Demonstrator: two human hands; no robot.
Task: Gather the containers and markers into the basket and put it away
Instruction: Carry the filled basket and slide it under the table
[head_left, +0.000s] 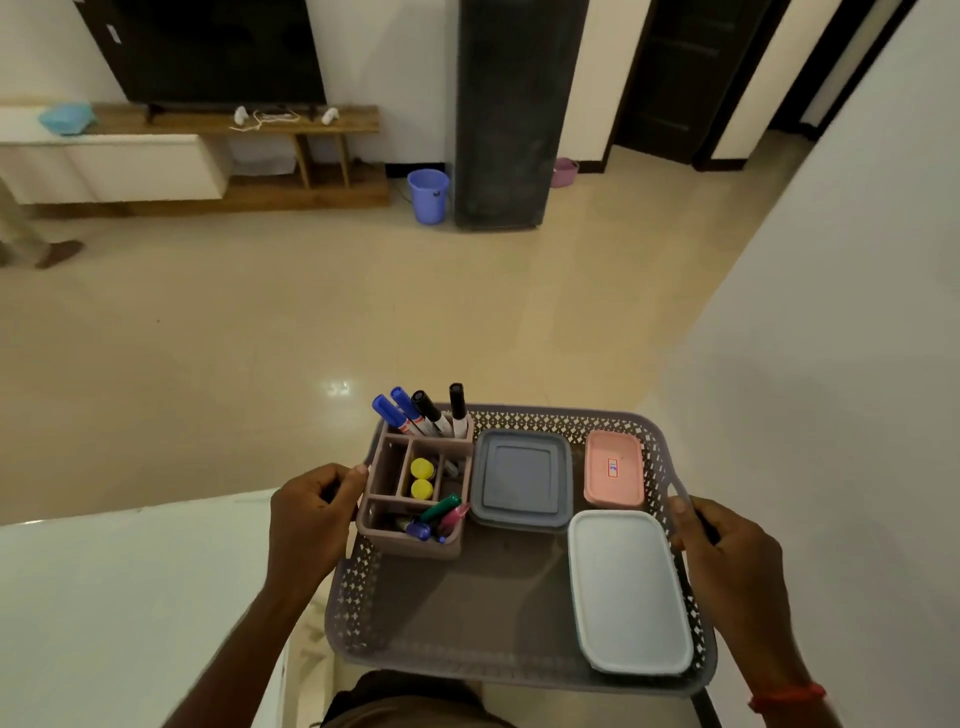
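A grey perforated basket is held up in the air in front of me. My left hand grips its left handle and my right hand grips its right handle. Inside stand a brown divided organiser with blue and black markers upright at its far end, two yellow caps in the middle and more pens at its near end. Beside it lie a grey square container, a small pink container and a white oblong container.
A white surface lies low on my left. A white wall runs along the right. Ahead is tiled floor, then a wooden TV unit, a blue bucket and a dark tall cabinet. Someone's foot shows at far left.
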